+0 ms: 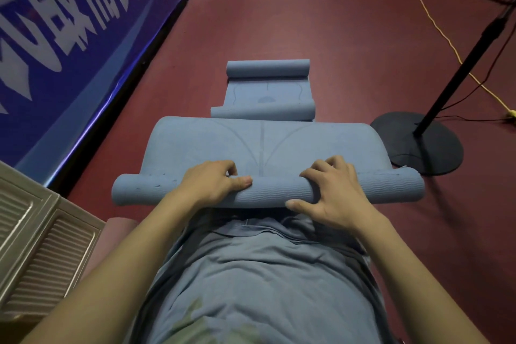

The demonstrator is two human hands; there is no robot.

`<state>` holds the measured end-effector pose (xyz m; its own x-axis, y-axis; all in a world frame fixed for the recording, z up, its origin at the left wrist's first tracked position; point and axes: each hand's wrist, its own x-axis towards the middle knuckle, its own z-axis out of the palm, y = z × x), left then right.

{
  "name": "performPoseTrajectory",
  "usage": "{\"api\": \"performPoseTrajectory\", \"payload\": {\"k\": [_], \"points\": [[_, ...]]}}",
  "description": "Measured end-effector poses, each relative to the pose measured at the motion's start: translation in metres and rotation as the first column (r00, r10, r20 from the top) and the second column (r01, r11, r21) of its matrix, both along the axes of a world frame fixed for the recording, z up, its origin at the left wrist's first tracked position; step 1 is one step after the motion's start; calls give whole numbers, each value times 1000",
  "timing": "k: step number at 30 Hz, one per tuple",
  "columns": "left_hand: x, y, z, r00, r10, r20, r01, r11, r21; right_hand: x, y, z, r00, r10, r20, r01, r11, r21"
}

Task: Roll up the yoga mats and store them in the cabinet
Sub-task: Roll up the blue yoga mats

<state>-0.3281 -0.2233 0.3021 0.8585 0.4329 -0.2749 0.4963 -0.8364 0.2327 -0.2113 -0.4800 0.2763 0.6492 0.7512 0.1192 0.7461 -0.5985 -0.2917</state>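
Observation:
A blue yoga mat (268,145) lies in front of me on the red floor, its near end rolled into a tube (268,193). My left hand (215,181) grips the tube left of centre, fingers curled over its top. My right hand (332,193) grips it right of centre, thumb under the near side. Further away a second blue mat (268,92) lies partly unrolled, with a curl at each end. A white louvered cabinet (42,237) stands at my lower left.
A blue banner wall (83,22) runs along the left. A standing fan's black round base (418,142) and pole (469,64) sit just right of the mat. A yellow cable (435,25) crosses the floor at the right. Red floor stretches ahead.

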Motion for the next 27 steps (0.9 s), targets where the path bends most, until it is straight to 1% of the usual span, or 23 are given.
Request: {"api": "performPoseTrajectory", "payload": {"k": [3,5,7,9,11,14,16,18,21,23,27], "points": [[-6,-2,-8,992,-84,96,76,993,86,0,-1,0,1000,-4,29,4,1000,-19],[-5,-4,-8,985,-90,144,74,991,114,0,3,3,999,-4,41,7,999,-51],[-4,-8,-8,987,-82,138,59,985,163,6,7,5,1000,-3,-4,2,998,-66],[-4,-13,-13,985,-84,148,50,974,222,15,9,5,997,-19,-81,16,999,-41],[-6,-19,-18,962,-107,253,32,959,283,23,11,4,992,-27,-120,24,999,-30],[-14,-29,-29,895,-166,415,-19,914,405,31,14,3,990,-5,-140,2,1000,-25],[-22,-35,-34,862,-196,468,-19,909,415,35,17,4,987,-19,-159,19,1000,-6],[-33,-39,-41,848,-240,473,15,903,430,38,18,2,988,-16,-152,18,1000,16],[-45,-47,-49,880,-244,408,48,899,435,43,21,-3,997,10,-73,-8,1000,25],[-48,-51,-54,896,-216,387,33,903,428,45,24,-4,999,0,-52,1,1000,7],[-34,-40,-56,880,-194,434,-24,894,448,47,36,-1,999,-19,-29,18,999,-36]]}}
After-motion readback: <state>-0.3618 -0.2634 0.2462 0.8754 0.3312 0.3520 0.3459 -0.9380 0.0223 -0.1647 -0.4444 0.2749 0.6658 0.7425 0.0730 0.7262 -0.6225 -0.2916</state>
